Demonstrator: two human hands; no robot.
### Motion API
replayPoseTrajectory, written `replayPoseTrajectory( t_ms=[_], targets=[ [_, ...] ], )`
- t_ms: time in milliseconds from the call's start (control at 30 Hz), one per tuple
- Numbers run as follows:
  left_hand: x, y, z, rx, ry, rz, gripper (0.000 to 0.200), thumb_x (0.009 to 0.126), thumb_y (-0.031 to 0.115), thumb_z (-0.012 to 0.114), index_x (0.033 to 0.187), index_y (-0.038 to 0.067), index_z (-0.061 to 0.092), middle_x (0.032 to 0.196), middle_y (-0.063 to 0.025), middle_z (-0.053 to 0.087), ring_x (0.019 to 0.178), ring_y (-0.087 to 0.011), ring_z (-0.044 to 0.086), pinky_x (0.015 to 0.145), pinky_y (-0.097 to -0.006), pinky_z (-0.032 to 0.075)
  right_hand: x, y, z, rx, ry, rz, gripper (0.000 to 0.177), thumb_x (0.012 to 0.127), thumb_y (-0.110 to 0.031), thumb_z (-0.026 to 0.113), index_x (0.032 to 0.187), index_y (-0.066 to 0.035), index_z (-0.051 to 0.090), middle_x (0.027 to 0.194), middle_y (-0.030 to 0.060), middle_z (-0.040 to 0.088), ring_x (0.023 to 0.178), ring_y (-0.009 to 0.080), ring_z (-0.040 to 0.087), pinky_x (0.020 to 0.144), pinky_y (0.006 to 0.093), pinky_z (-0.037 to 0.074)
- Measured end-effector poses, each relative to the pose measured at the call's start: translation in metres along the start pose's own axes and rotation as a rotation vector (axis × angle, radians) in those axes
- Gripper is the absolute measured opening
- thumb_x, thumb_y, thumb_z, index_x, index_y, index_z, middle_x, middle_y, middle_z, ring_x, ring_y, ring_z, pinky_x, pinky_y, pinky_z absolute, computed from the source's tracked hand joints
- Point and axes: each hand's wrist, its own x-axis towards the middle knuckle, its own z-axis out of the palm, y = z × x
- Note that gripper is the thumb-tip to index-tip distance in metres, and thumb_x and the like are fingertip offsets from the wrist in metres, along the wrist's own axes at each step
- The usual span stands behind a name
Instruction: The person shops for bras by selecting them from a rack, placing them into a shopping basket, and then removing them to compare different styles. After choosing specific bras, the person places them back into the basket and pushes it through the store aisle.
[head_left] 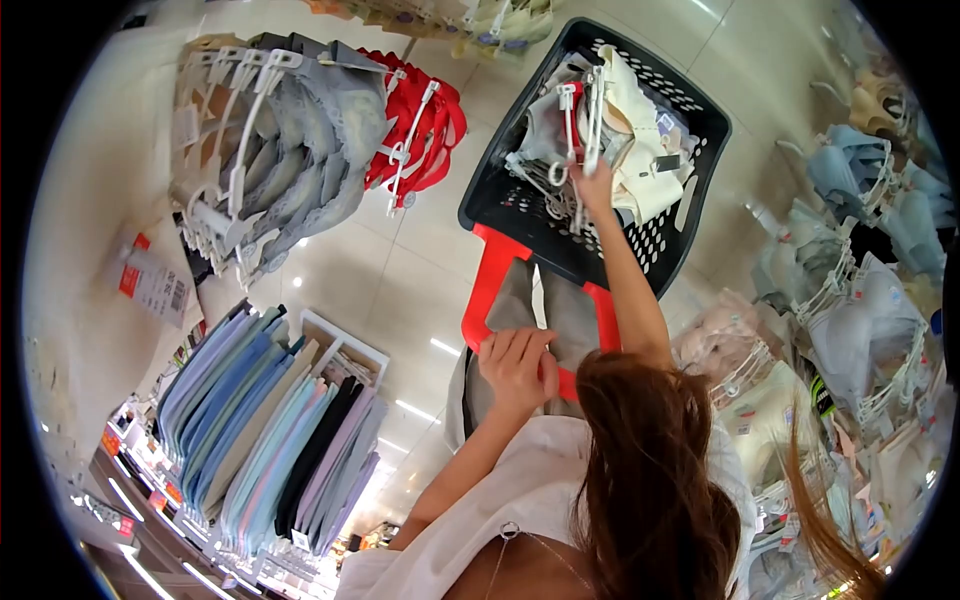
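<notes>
In the head view, a black shopping basket with perforated walls and a red handle stands in front of me. My left hand is closed around the near bar of that handle. Reaching into the basket, my right hand grips white plastic hangers near their hooks. Cream bras with a dark tag and grey bras lie under and beside these hangers. A bit of red fabric shows by the hangers. Loose hanger hooks stick out at the left of my right hand.
Grey bras and red bras hang on the left. Below them is a rack of folded blue, beige and black garments. More bras crowd the right side. Pale floor tiles show between. Long hair covers part of the lower view.
</notes>
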Motion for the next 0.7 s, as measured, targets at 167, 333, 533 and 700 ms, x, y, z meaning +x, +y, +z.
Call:
replayPoseTrajectory(
  t_ms=[167, 333, 533, 700],
  targets=[
    [0.001, 0.002, -0.001, -0.036, 0.037, 0.014, 0.013, 0.059, 0.003, 0.053, 0.068, 0.01, 0.059, 0.064, -0.0006, 0.055, 0.064, -0.0187, 0.051, 0.062, -0.0297, 0.032, 0.02, -0.092, -0.1, 0.084, -0.255, 0.104, 0.029, 0.082, -0.007, 0.056, 0.11, -0.001, 0.055, 0.083, 0.0093, 0.065, 0.067, 0.0121, 0.06, 0.058, 0.0247, 0.048],
    [-0.002, -0.002, 0.002, -0.04, 0.061, 0.057, 0.009, 0.064, 0.004, 0.055, 0.07, 0.01, 0.058, 0.066, -0.0007, 0.055, 0.064, -0.019, 0.051, 0.061, -0.0308, 0.033, -0.03, -0.217, -0.18, 0.229, -0.367, 0.076, 0.03, 0.086, -0.016, 0.049, 0.111, 0.001, 0.048, 0.076, 0.0079, 0.059, 0.051, 0.0099, 0.051, 0.044, 0.0207, 0.041],
    [0.032, 0.032, -0.029, -1.2, -0.404, -0.372, 0.031, 0.078, 0.009, 0.057, 0.109, 0.006, 0.054, 0.108, -0.0068, 0.058, 0.105, -0.0157, 0.052, 0.089, -0.0348, 0.04, -0.156, -0.332, -0.181, 0.186, -0.448, 0.022, 0.035, 0.083, -0.009, 0.052, 0.116, -0.001, 0.045, 0.066, 0.0021, 0.054, 0.051, 0.0065, 0.05, 0.045, 0.0186, 0.036],
    [0.071, 0.103, -0.105, -2.229, -0.889, -0.131, 0.075, 0.081, 0.039, 0.057, 0.136, -0.001, 0.025, 0.139, -0.0136, 0.032, 0.128, -0.0237, 0.032, 0.103, -0.0395, 0.031, -0.215, -0.411, -0.184, -0.323, -0.813, -0.274, 0.029, 0.083, -0.009, 0.051, 0.112, -0.006, 0.049, 0.06, 0.0056, 0.057, 0.051, 0.0149, 0.055, 0.052, 0.0267, 0.041]
  ],
)
